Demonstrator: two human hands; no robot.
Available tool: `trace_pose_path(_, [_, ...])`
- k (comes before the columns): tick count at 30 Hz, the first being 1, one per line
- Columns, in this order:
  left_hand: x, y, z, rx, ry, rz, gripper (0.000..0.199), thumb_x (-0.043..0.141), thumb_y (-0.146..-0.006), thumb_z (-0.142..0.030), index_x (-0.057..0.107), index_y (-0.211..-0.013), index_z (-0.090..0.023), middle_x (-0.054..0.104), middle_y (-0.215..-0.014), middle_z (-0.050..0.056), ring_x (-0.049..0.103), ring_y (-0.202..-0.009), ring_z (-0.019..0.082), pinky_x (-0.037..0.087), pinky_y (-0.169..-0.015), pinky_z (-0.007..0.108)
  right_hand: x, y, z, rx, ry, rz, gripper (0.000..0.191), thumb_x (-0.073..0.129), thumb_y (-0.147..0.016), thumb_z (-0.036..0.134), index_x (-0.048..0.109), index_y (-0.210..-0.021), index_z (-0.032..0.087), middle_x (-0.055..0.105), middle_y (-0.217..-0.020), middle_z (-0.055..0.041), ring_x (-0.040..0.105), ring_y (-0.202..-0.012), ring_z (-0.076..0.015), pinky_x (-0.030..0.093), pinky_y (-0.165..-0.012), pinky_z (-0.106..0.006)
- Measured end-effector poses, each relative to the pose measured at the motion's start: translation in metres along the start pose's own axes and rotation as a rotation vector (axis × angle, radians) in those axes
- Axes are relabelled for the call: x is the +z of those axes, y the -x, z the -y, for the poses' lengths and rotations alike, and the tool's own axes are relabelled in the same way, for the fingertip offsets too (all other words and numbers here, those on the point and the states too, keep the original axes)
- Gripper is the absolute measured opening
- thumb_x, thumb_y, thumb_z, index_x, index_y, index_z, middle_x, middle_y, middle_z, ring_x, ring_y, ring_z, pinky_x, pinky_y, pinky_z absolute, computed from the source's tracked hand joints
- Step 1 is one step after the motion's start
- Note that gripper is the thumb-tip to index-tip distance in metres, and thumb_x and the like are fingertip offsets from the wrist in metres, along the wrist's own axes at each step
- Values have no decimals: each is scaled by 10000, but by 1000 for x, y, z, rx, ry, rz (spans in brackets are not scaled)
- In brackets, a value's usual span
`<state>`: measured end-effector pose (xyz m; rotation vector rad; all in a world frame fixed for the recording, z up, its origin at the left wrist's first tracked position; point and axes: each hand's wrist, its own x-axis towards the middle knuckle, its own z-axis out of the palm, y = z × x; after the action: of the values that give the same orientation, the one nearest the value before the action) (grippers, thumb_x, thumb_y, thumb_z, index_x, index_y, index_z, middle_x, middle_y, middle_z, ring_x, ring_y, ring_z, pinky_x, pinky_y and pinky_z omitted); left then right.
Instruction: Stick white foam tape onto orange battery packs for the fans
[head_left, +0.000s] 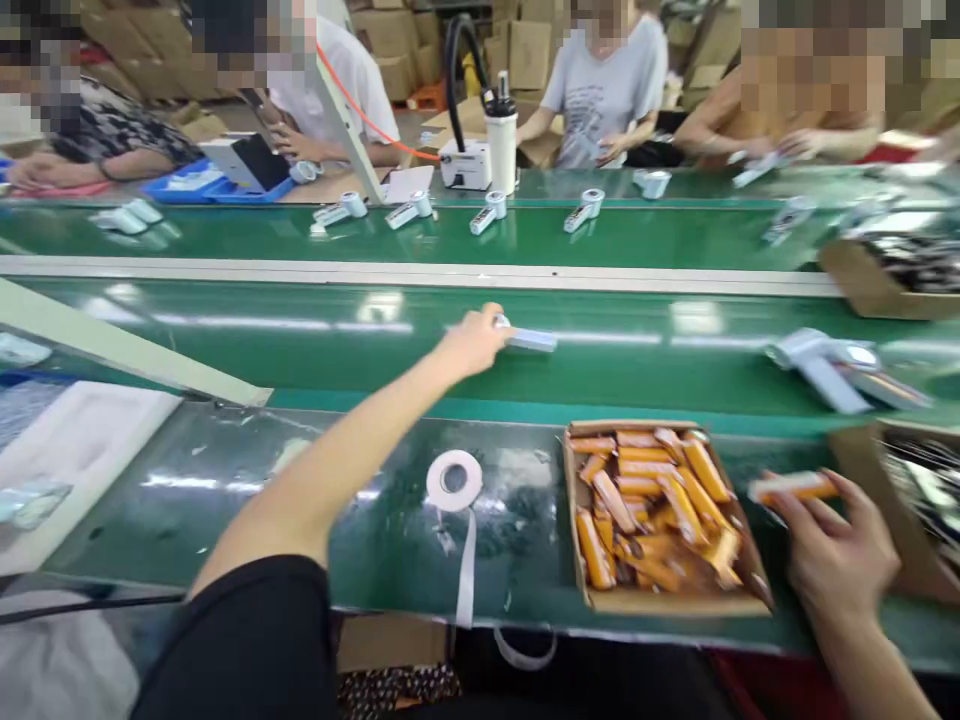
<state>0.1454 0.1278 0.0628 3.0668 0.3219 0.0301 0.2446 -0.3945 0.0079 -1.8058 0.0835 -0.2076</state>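
Observation:
My left hand (474, 342) reaches out over the near green belt, its fingers closed around one end of a pale grey device handle (532, 341). Much of that device is hidden behind the fingers. On the right, my right hand (847, 545) grips an orange battery pack (795, 488) with a white band between thumb and fingers. Beside it stands an open cardboard box (675, 602) of similar orange packs, several of them wrapped in clear film. A roll of white tape (454, 481) lies on the bench, its loose end hanging toward the edge.
More grey devices (817, 370) rest on the belt at right. Several pale devices (491, 212) line the far belt, beyond a white divider rail (420, 272). Cardboard boxes of dark parts (900, 270) stand at right. A slanted post (135, 340) crosses at left; co-workers sit opposite.

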Motion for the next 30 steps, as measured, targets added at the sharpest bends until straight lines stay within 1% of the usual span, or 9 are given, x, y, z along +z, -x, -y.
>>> trace_pose_path(2, [5,-18,-91,132,14,33,434,489,-1005,-183,665,-1387,-290,353,-1641,132,529,-1311,341,525,-1057,496,-10,1,6,-22,-54,120,744,965,-516,626,659,-1114,307,805,-935,-173,794,-939,-434,592,-962,-658])
trace_pose_path(3, [4,-23,-127,175,19,37,455,473,-998,-152,673,-1380,-299,337,-1659,125,512,-1331,352,536,-1033,500,-8,-3,11,-31,-97,149,741,953,-534,609,643,-1120,278,813,-925,-153,802,-934,-413,604,-959,-645])
trace_pose_path(5, [1,-32,-175,216,16,51,442,499,-963,-107,715,-1316,-263,342,-1665,142,465,-1382,396,532,-1025,539,6,-17,26,-76,-179,195,725,934,-587,547,619,-1161,234,824,-922,-119,811,-930,-361,630,-941,-592])
trace_pose_path(7, [-5,-43,-195,225,4,89,366,577,-912,-84,763,-1201,-208,411,-1624,168,415,-1429,443,500,-1063,594,29,-35,46,-153,-256,275,712,907,-643,502,603,-1217,211,830,-959,-102,811,-949,-317,646,-923,-529])
trace_pose_path(9, [-12,-56,-200,228,5,156,251,655,-877,-90,788,-1067,-183,564,-1487,166,467,-1403,422,482,-1099,580,56,-51,69,-245,-275,415,690,866,-708,485,599,-1276,198,831,-1021,-99,806,-969,-284,650,-911,-469])
trace_pose_path(12, [-23,-73,-196,235,45,267,114,714,-926,-212,769,-1021,-181,706,-1238,105,636,-1218,288,529,-1071,482,100,-71,95,-453,4,670,567,727,-874,469,599,-1346,182,829,-1059,-95,806,-926,-234,642,-874,-375])
trace_pose_path(16, [-26,-84,-195,171,121,298,318,666,-1011,-411,686,-1209,-163,698,-1233,92,683,-1105,226,583,-991,464,140,-82,106,-664,358,845,407,649,-971,392,630,-1335,210,833,-1008,-62,796,-921,-206,594,-848,-290])
trace_pose_path(22, [-10,-92,-204,17,234,190,396,660,-1015,-420,635,-1320,-169,655,-1323,114,669,-1152,248,591,-987,477,151,-83,106,-826,762,951,344,650,-995,384,671,-1314,258,820,-972,-70,769,-930,-277,542,-850,-337])
trace_pose_path(30, [7,-97,-213,-57,323,119,358,655,-1019,-417,659,-1274,-165,676,-1283,105,675,-1142,241,584,-1000,478,165,-80,107,-874,1184,1036,463,491,-1053,541,653,-1419,308,772,-1177,-163,751,-1042,-353,552,-881,-432])
